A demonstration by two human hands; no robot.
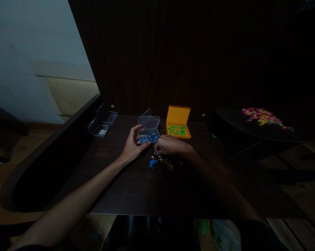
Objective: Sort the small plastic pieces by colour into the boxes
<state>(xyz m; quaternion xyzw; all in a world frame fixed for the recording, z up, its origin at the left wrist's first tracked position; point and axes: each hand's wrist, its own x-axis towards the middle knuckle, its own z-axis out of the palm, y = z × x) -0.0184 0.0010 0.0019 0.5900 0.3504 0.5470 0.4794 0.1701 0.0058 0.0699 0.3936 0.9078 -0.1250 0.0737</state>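
My left hand (134, 142) grips the left side of a clear plastic box (148, 131), fingers behind it and thumb along its front. Blue pieces (150, 138) lie scattered inside, and its clear lid stands up at the back. Close to the box's front right corner is my right hand (167, 144), its fingers bent and pressed together; whatever they hold is too small to make out. Just below on the desk sits a small heap of blue pieces (152, 162), with yellowish pieces (169, 165) spread to its right.
An open orange box (178, 115) of green pieces stands behind my right hand. Two open clear boxes (108, 118) sit at the back left of the dark desk (121, 198). Multicoloured pieces (262, 116) are piled on a dark surface at the right.
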